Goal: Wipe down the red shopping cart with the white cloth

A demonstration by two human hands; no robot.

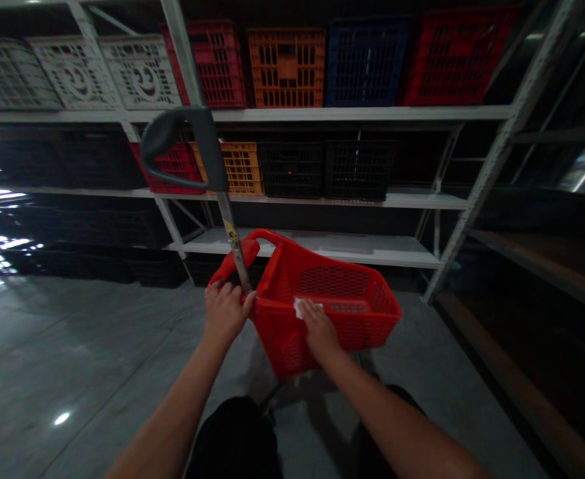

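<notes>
A red plastic trolley basket point(325, 306) with a perforated body stands in front of me, tilted on its wheels. My left hand point(226, 311) is shut around the basket's red side handle point(235, 259) and its metal pole point(233, 246). The pole rises to a dark grey loop grip point(180, 146). My right hand point(319, 330) rests on the near rim, with a small white cloth point(299, 309) showing under its fingers. Most of the cloth is hidden by that hand. The wheels are mostly out of sight beneath the basket.
Metal shelving point(302, 113) runs ahead, holding white, red, orange, blue, yellow and black plastic crates point(287, 66). The lowest shelf point(312, 246) is near the basket. Grey polished floor point(77, 359) spreads to the left, and dark wooden shelving point(516, 379) runs along the right.
</notes>
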